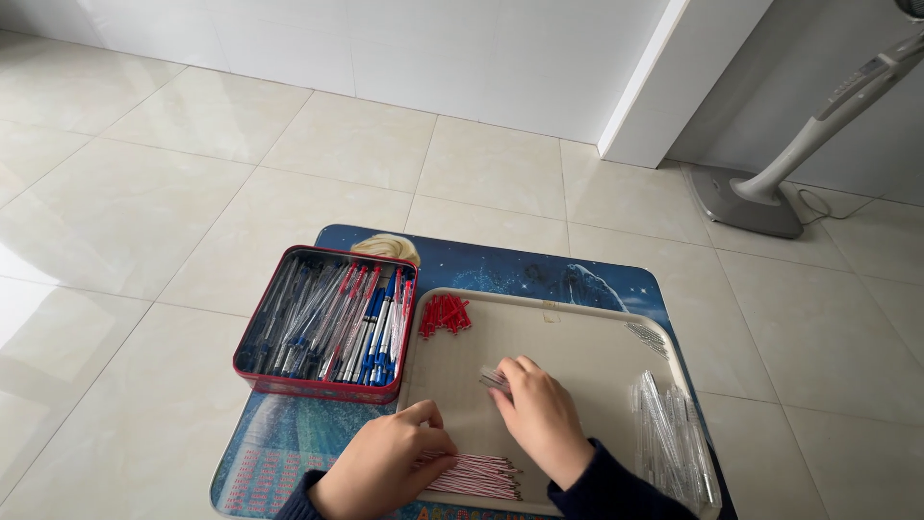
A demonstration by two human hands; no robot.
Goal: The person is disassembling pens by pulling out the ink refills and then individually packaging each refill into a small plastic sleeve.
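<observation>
The left hand [380,462] pinched the near end of a bundle of red-striped refills [476,476] on the beige tray [577,337]. Just beyond, the right hand [541,414] curled loosely over small clear pen parts [493,377]. Thin, light and bendy, the refills probably handle best gripped mid-length. Farther left sat a red tin of pens [327,323].

Showing a beige tray [577,356] lying on a small table [500,265] with a dark blue picture print and a pale, lettered lower part. Standing beside it, a red tin box [252,371] holding pens [332,323] in blue, red and clear. Lying on the tray: a heap of red caps [444,314], a bundle of red-and-white striped refills [476,476], and clear transparent barrels [669,433]. Wearing dark navy sleeves [616,491]. Surrounding all, cream glossy floor tiles [192,193], white wall tiles [433,48] and a grey fan stand [760,197].
</observation>
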